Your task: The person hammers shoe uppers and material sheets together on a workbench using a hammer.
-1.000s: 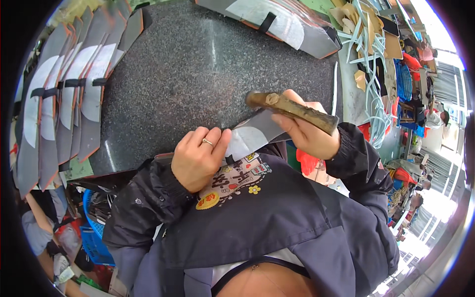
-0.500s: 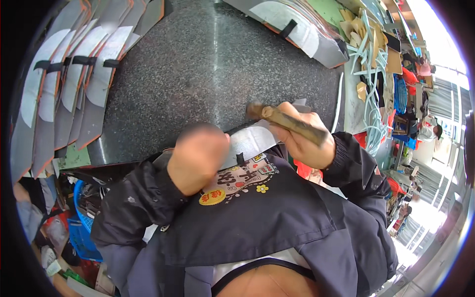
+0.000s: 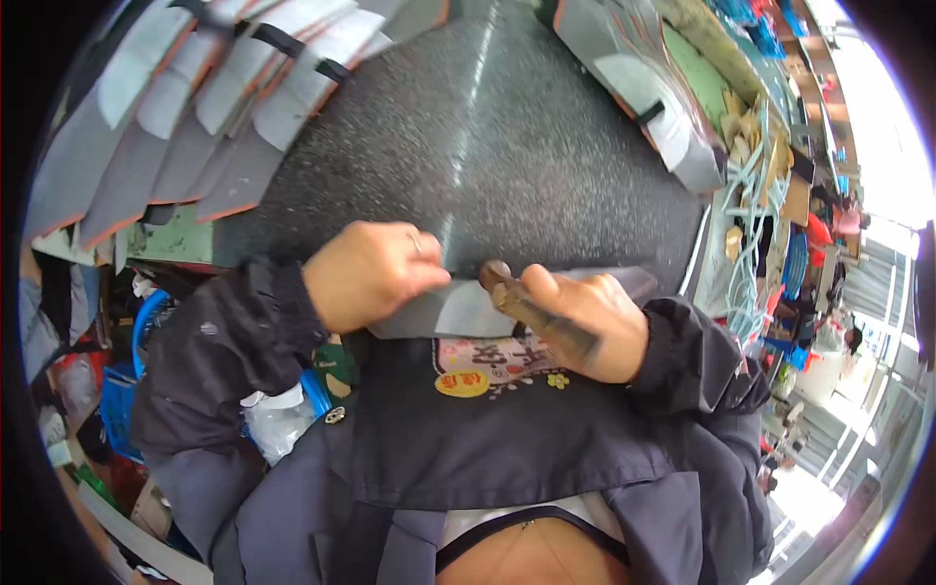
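A hammer (image 3: pixel 546 317) with a worn, brownish head is gripped in my right hand (image 3: pixel 609 327), over the right part of a grey panel piece (image 3: pixel 414 317). The panel lies at the table's near edge, against my apron, and carries a paler rounded patch. My left hand (image 3: pixel 366 273) is closed, back upward, over the panel's left end. Its thumb and fingertips come together by the panel's upper edge; whatever they pinch, if anything, is hidden. A ring shows on one finger.
Overlapping grey panels (image 3: pixel 229 146) with orange edges and black straps lie at the table's far left. Another stack (image 3: pixel 634 88) sits at the far right. Pale tubing strips (image 3: pixel 746 253) tangle along the right side. Blue baskets (image 3: pixel 119 409) stand low at left.
My left hand has shifted left and a little up. My right hand and the hammer have moved slightly lower, over the panel. The view has tilted, so the stacks sit higher.
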A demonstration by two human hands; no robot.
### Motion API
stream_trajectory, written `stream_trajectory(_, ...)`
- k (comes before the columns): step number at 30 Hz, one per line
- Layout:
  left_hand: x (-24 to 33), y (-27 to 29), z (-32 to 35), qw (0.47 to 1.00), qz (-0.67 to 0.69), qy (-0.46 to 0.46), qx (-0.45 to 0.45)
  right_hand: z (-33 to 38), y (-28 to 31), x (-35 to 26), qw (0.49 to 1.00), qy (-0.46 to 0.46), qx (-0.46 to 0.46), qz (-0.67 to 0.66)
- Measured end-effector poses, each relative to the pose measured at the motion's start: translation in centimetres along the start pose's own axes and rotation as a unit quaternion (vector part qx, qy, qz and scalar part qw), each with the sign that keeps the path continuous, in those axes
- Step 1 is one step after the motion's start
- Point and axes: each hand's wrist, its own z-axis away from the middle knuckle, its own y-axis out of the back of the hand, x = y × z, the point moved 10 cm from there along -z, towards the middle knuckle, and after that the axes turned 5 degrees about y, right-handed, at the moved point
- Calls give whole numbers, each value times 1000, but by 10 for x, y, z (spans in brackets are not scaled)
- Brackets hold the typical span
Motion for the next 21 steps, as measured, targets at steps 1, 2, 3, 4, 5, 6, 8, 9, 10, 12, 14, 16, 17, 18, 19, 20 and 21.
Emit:
stream_trajectory(1, 9, -1, 0, 998, -46, -31, 0, -4, 2, 3, 999, 21, -28, 9)
stream_trajectory(2, 17, -6, 2, 993, -103, -64, 7, -1, 1, 12, 999, -10, -32, -5)
stream_trajectory(3, 15, -4, 4, 992, -109, -60, 12, 0, -1, 17, 998, -40, -35, -19)
stream_trajectory(4, 16, 2, 4, 989, -128, -71, 26, -6, -6, 8, 999, -15, -48, -4)
stream_trajectory(5, 18, 4, 7, 986, -142, -83, 38, -8, -15, -5, 998, 5, -62, 7)
stream_trajectory(6, 6, 8, 7, 995, -66, -59, 35, -4, -30, -1, 982, -49, -121, 133)
stream_trajectory(8, -6, 12, 16, 997, -57, -40, 13, -11, -19, -6, 998, -13, -49, 47)
stream_trajectory(9, -11, 12, 19, 999, -47, -24, -11, -15, -14, -7, 998, 7, -49, 33)
stream_trajectory(10, -5, 14, 20, 996, -84, -40, -1, -17, -10, -1, 998, -16, -47, 24)
stream_trajectory(12, 1, 14, 21, 990, -120, -63, 26, -18, -9, 5, 998, -47, -21, -19)
stream_trajectory(14, -1, 17, 20, 990, -125, -62, 37, -29, -15, -21, 999, 47, -17, 6)
stream_trajectory(16, -1, 16, 22, 988, -134, -64, 47, -28, -26, -5, 997, -56, -60, -8)
stream_trajectory(17, -2, 15, 23, 988, -136, -61, 50, -31, -22, -1, 997, -60, -48, -18)
stream_trajectory(18, -4, 15, 25, 989, -129, -38, 54, -30, -20, 6, 992, -105, -64, -22)
stream_trajectory(19, -8, 16, 26, 991, -121, -16, 58, -34, -21, 0, 997, -60, -58, 4)
stream_trajectory(20, -12, 26, 28, 989, -104, 16, 104, -34, -25, -7, 998, -20, -50, 27)
stream_trajectory(21, -17, 36, 31, 984, -87, 48, 149, -32, -29, -3, 997, -40, -69, 10)
